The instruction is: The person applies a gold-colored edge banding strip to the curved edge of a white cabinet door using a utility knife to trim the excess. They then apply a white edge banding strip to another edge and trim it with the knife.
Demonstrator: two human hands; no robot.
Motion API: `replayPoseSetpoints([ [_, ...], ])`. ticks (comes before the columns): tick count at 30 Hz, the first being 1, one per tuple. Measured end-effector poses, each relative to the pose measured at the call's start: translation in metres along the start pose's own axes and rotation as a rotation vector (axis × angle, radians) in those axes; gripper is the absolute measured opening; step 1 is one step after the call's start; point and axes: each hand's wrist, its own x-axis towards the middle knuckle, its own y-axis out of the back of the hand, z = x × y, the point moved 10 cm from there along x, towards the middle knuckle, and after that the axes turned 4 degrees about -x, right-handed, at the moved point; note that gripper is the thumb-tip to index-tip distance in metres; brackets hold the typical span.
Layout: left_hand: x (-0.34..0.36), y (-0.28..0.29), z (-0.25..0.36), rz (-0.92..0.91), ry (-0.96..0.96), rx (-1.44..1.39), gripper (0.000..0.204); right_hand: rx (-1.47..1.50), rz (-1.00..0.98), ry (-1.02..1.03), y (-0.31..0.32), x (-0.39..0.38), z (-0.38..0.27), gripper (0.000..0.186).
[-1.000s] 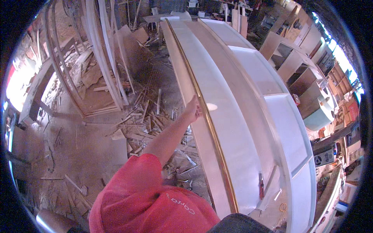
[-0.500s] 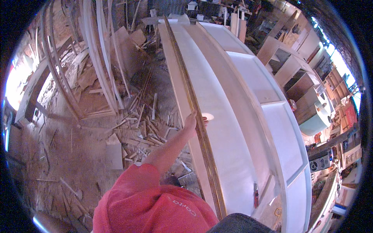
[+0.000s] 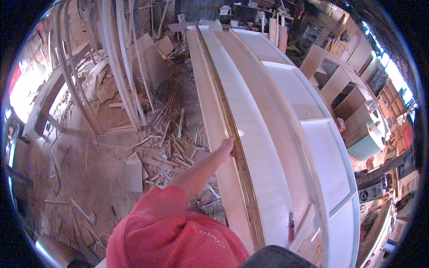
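My left hand (image 3: 227,148) is closed at the left edge of a long, thin brown-gold strip (image 3: 245,178), about midway along it. The curled fingers are partly hidden. This strip runs from the far end of a long wooden piece to its near end, lying along a white panel (image 3: 263,187). A pale wooden board (image 3: 201,98) borders it on the left. Just past my hand, a pale oval spot (image 3: 241,133) shows on the white surface. My right hand is out of the picture.
A red-handled tool (image 3: 291,228) lies near the panel's close end. Wood scraps (image 3: 167,154) litter the floor at left, below leaning curved strips (image 3: 120,67). Open cabinets (image 3: 337,85) and a black fan-like device (image 3: 371,192) stand at right.
My left hand has drawn slightly nearer along the strip. Its fingertips, seen beyond the strip's right side before, no longer show there. The view has shifted a little.
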Motion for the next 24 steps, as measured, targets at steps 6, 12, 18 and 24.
replayPoseSetpoints([
  [6, -0.015, 0.002, -0.013, 0.074, 0.063, 0.041, 0.039, -0.005, 0.018, -0.014, -0.014, -0.010, 0.013, 0.047],
  [12, -0.027, -0.004, -0.014, 0.124, 0.044, 0.020, 0.034, -0.011, 0.035, -0.035, -0.026, -0.024, 0.026, 0.047],
  [18, -0.023, -0.004, -0.015, 0.087, 0.046, 0.030, 0.037, -0.032, 0.056, -0.051, -0.038, -0.039, 0.043, 0.047],
  [24, -0.013, -0.002, -0.021, 0.052, 0.063, 0.035, 0.040, -0.020, 0.066, -0.070, -0.046, -0.047, 0.056, 0.046],
])
